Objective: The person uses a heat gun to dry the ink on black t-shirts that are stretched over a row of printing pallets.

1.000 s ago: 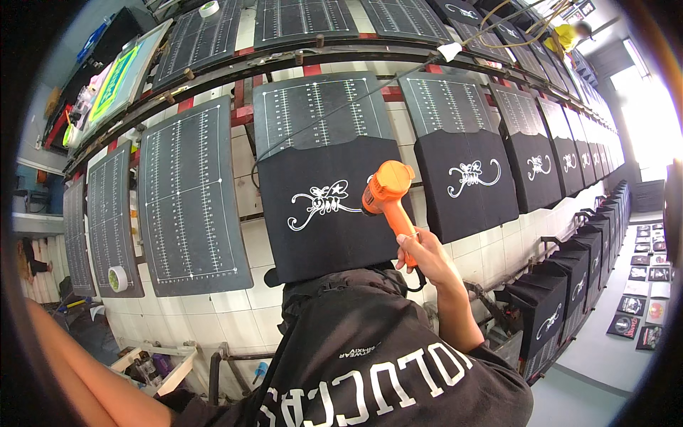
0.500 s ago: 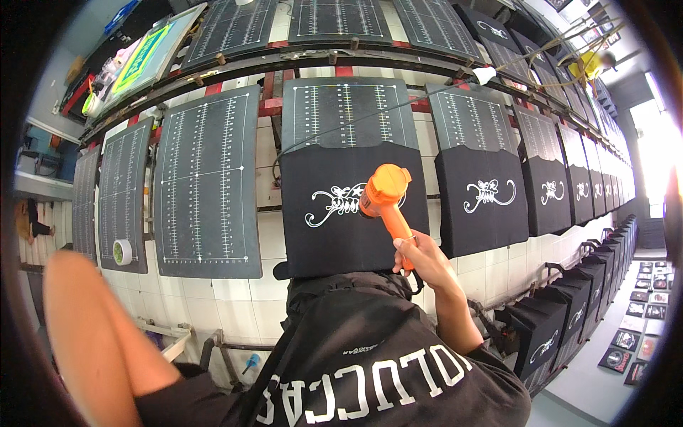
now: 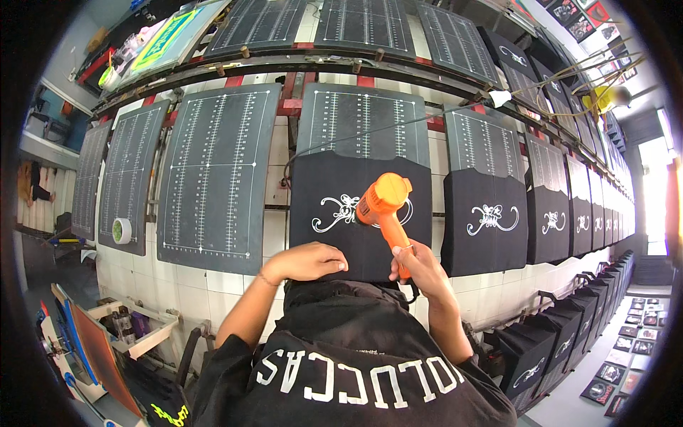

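My right hand (image 3: 420, 267) is wrapped round the handle of an orange heat gun (image 3: 388, 199). The gun's nozzle points left over a white scroll-like print (image 3: 334, 213) on a black shirt (image 3: 356, 249), and its body hides the print's right part. That shirt is stretched over a dark board marked with white rulers (image 3: 356, 107). My left hand (image 3: 309, 262) rests at the shirt's lower left edge, holding nothing, its fingers loosely bent and palm down.
More boards carry printed black shirts (image 3: 487, 213) to the right; bare ruled boards (image 3: 213, 171) stand left, one with a tape roll (image 3: 122, 230). A black cable (image 3: 370, 134) crosses the boards toward a white fitting (image 3: 499, 97). A person in yellow (image 3: 605, 99) is far right.
My left arm, bent up at the left with its hand out of view, has come down to the shirt's lower edge. The heat gun stays over the print, moved slightly.
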A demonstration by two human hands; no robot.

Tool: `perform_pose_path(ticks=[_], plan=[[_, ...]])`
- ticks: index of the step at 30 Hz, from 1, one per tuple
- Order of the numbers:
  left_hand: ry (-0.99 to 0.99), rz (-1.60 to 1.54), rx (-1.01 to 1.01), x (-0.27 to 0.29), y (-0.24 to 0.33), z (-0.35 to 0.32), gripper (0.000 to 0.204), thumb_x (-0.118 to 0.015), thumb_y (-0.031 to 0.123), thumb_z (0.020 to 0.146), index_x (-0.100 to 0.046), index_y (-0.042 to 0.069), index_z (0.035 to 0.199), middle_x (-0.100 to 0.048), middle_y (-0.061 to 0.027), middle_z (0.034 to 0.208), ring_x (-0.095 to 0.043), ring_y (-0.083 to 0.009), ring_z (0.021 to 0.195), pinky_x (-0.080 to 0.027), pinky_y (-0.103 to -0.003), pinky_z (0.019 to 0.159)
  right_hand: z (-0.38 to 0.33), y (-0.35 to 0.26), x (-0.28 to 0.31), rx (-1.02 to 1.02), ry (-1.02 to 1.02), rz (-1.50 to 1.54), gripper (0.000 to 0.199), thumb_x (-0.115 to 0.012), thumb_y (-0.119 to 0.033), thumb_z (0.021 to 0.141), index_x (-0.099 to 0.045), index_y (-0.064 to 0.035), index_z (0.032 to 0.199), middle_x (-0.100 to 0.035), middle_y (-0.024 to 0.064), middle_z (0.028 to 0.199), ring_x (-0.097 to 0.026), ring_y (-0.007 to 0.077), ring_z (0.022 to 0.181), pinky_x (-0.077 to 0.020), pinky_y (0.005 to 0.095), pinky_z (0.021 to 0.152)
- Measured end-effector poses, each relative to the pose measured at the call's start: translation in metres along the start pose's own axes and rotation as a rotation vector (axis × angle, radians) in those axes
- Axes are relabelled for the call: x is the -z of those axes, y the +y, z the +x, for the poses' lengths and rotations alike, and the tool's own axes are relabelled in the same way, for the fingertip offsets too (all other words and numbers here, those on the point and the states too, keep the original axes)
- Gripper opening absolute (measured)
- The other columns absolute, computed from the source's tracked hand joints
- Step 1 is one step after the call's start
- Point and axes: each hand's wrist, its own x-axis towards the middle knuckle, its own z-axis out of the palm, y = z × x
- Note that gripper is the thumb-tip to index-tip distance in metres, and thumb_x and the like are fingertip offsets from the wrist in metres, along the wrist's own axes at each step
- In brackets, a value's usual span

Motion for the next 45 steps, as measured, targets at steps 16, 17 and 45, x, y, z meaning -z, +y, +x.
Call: perform_pose_path(ticks=[16, 17, 45], plan=[[0.185, -0.003, 0.153, -0.065, -0.072, 0.015, 0.034, -0.048, 0.026, 0.097, -0.066, -0.002, 0.103, -0.067, -0.0197, 0.105, -0.063, -0.0354, 0.102, -0.048, -0.041, 0.089, 0.012, -0.007, -0.009, -0.018, -0.047, -0.036, 0.028, -0.055, -0.026, 0.095, -0.054, -0.0004, 0.107, -0.059, 0.0026, 0.072, -0.062, 0.0107, 0.061, -0.0454, 0.0221, 0.051], [0.290, 0.044, 0.111, -0.064, -0.076, 0.012, 0.032, -0.049, 0.025, 0.097, -0.066, -0.002, 0.102, -0.067, -0.0188, 0.103, -0.062, -0.0355, 0.100, -0.048, -0.042, 0.088, 0.012, -0.006, -0.013, -0.011, -0.040, -0.061, 0.029, -0.056, -0.026, 0.095, -0.054, 0.0001, 0.107, -0.059, 0.0028, 0.072, -0.062, 0.0108, 0.061, -0.0454, 0.0221, 0.051], [1.163, 0.256, 0.245, -0.043, -0.125, 0.008, 0.021, -0.054, 0.010, 0.090, -0.067, 0.000, 0.103, -0.056, -0.0171, 0.128, -0.049, -0.0350, 0.119, -0.039, -0.042, 0.103, 0.043, -0.033, -0.023, 0.030, 0.021, -0.124, 0.029, -0.057, -0.028, 0.094, -0.057, -0.0007, 0.102, -0.058, 0.0009, 0.072, -0.062, 0.0107, 0.062, -0.0450, 0.0230, 0.053]])
